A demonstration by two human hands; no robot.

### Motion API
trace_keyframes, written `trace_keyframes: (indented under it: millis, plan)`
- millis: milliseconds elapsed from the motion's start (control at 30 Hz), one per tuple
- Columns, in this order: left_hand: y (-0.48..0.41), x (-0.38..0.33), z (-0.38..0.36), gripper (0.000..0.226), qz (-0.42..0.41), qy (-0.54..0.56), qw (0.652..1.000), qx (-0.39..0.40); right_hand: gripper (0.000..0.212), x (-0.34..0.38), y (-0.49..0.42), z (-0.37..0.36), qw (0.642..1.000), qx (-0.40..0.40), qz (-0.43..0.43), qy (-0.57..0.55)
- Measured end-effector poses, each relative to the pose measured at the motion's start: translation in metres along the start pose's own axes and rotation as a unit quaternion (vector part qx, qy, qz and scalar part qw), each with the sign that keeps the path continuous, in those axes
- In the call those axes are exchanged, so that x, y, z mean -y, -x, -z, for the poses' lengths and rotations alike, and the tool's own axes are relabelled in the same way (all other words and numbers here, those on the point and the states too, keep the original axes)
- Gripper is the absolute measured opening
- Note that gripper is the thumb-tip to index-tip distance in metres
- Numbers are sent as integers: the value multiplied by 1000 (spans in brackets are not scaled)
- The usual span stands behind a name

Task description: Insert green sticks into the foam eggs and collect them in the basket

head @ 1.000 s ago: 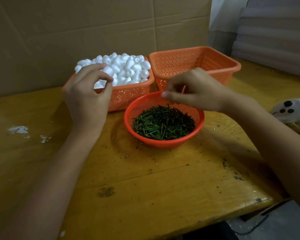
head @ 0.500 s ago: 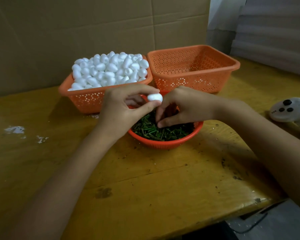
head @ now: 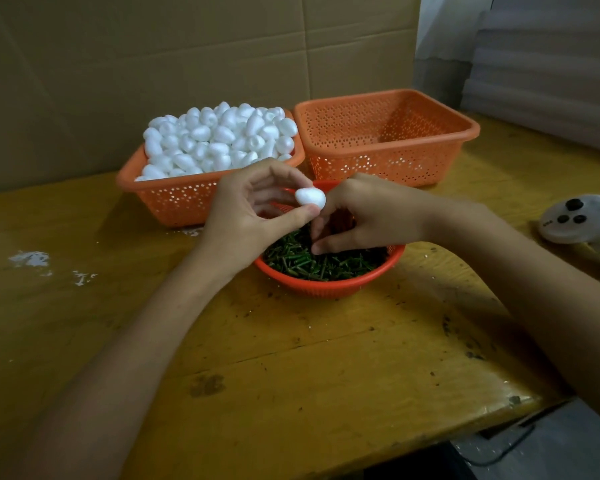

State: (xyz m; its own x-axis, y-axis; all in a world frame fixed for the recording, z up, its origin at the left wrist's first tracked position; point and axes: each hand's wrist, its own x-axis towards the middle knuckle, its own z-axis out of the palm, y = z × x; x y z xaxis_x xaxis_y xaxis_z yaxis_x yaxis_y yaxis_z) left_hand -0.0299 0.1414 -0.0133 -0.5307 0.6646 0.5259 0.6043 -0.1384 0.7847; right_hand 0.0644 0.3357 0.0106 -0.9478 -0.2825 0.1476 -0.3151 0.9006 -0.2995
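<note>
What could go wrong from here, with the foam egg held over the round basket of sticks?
1. The left hand pinches the foam egg by fingertips alone, right over the green sticks; a slip would likely drop it among them.
2. The right hand covers whatever stick it is picking, so a skewed push might dent the egg.
3. The spare eggs are heaped above their basket's rim; a bump could spill some.

left grip [head: 250, 216] and right grip [head: 374, 216] bare; forearms [head: 136, 341] bare as well
</note>
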Motion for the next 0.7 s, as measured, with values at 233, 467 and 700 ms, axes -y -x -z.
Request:
trace_keyframes:
  millis: [233, 467, 700]
  plan:
    - [1, -2, -2, 39, 6, 16, 1000, -9, 15, 5, 1, 1, 1000, 7, -1, -8]
    - [-1, 0, -3, 23, 9, 37, 999, -13, 14, 4, 0, 2, 1000, 12, -5, -11]
    - [-2, -3, -3, 22, -1, 36, 999, -6, 13, 5, 1, 2, 1000, 10, -5, -19]
